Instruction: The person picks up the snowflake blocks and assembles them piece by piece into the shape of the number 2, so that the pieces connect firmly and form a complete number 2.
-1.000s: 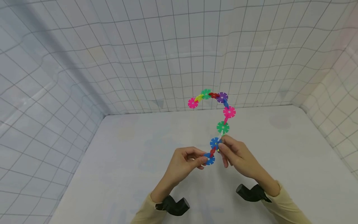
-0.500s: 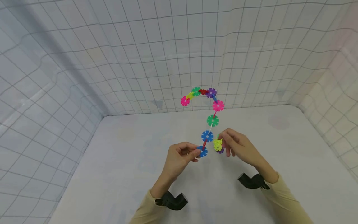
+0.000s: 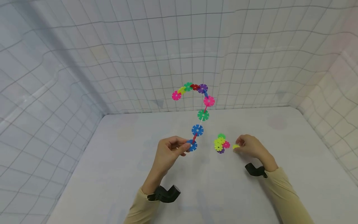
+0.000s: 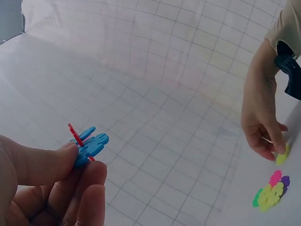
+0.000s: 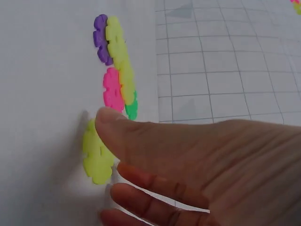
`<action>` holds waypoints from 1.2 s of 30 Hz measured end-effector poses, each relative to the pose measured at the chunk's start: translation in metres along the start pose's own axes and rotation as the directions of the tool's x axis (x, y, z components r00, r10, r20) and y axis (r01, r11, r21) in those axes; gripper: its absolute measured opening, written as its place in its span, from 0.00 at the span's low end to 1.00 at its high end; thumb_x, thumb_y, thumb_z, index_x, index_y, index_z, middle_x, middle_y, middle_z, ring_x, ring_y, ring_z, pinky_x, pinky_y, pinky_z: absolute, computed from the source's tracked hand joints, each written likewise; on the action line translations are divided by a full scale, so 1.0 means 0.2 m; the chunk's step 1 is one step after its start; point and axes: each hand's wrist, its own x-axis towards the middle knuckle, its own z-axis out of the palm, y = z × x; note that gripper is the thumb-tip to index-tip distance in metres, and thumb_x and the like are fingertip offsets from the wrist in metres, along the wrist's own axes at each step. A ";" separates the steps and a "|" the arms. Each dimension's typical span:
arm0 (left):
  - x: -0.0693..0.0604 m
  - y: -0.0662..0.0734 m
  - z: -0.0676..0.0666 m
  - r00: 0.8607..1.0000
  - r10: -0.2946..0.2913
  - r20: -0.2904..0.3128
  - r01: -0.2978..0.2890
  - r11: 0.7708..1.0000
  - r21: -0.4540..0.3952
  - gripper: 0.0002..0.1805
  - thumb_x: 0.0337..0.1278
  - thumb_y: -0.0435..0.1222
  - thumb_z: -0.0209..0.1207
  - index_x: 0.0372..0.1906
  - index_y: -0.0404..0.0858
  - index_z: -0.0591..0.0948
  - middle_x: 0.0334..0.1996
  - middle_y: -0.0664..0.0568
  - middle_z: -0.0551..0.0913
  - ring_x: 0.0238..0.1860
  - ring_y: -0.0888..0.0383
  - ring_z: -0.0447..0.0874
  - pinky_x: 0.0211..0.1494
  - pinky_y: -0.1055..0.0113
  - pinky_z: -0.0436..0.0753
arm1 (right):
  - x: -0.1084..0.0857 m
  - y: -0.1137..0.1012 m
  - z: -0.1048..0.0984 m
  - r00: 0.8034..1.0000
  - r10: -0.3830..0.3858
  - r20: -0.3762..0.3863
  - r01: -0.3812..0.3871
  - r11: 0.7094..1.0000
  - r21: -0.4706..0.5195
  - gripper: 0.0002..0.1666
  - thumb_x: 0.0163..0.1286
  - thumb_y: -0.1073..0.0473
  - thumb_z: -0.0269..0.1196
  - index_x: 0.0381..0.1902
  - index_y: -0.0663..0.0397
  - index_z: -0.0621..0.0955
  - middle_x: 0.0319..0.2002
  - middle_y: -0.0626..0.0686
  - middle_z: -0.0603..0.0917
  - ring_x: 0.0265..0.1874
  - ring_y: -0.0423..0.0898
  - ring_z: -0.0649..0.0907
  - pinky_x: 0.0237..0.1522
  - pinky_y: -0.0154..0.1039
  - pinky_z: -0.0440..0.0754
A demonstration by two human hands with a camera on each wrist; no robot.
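Observation:
My left hand [image 3: 172, 152] pinches the blue snowflake disc [image 3: 192, 145] at the lower end of a chain of interlocking snowflake discs [image 3: 203, 115]. From there the chain rises and curves over to the left, ending in a pink disc [image 3: 176, 95]. In the left wrist view a red disc [image 4: 75, 133] is slotted into the blue discs by the thumb. Off to the right, my right hand [image 3: 251, 147] has thumb and fingers at a loose yellow snowflake disc [image 5: 98, 155], the thumb over its edge. Its fingers partly hide that disc in the head view.
Between the hands a small pile of loose discs lies on the white table [image 3: 126, 174]: yellow [image 3: 218, 146], green [image 3: 221, 136], pink [image 3: 226, 144] and purple [image 3: 221, 151]. Behind the table rises a white wall [image 3: 193, 46] with a grid pattern.
My left hand has carried the chain left and slightly away from me. My right hand has let go of the chain and moved right past the loose pile, which is now uncovered, to the yellow disc.

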 end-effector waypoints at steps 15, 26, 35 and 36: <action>-0.03 0.08 0.01 1.000 0.001 0.007 0.000 0.999 -0.045 0.08 0.56 0.30 0.64 0.36 0.28 0.83 0.27 0.42 0.84 0.29 0.47 0.83 0.31 0.61 0.83 | -0.03 -0.01 0.00 0.996 -0.031 -0.082 0.039 0.994 0.099 0.09 0.59 0.68 0.66 0.31 0.60 0.74 0.23 0.50 0.74 0.22 0.46 0.74 0.22 0.38 0.72; -0.05 0.10 0.01 1.000 0.009 0.018 -0.007 0.995 -0.104 0.06 0.56 0.29 0.63 0.35 0.28 0.83 0.27 0.42 0.84 0.29 0.45 0.83 0.29 0.60 0.83 | -0.17 -0.48 -0.11 0.937 -0.257 -0.236 0.348 0.753 0.559 0.11 0.60 0.68 0.67 0.41 0.59 0.79 0.29 0.55 0.84 0.28 0.51 0.85 0.31 0.40 0.83; -0.08 0.11 0.03 0.998 0.021 0.053 -0.014 0.991 -0.130 0.07 0.56 0.29 0.63 0.35 0.26 0.82 0.27 0.42 0.84 0.27 0.51 0.83 0.28 0.61 0.83 | -0.22 -0.64 -0.08 0.863 -0.427 -0.269 0.495 0.614 0.614 0.12 0.59 0.74 0.65 0.39 0.57 0.79 0.31 0.57 0.84 0.26 0.53 0.85 0.28 0.44 0.83; -0.08 0.11 0.03 0.998 0.021 0.056 -0.014 0.991 -0.131 0.07 0.56 0.29 0.63 0.35 0.26 0.82 0.27 0.42 0.84 0.27 0.51 0.83 0.28 0.61 0.83 | -0.22 -0.64 -0.07 0.861 -0.430 -0.271 0.498 0.609 0.617 0.12 0.59 0.75 0.65 0.39 0.58 0.79 0.31 0.57 0.84 0.26 0.54 0.85 0.28 0.44 0.83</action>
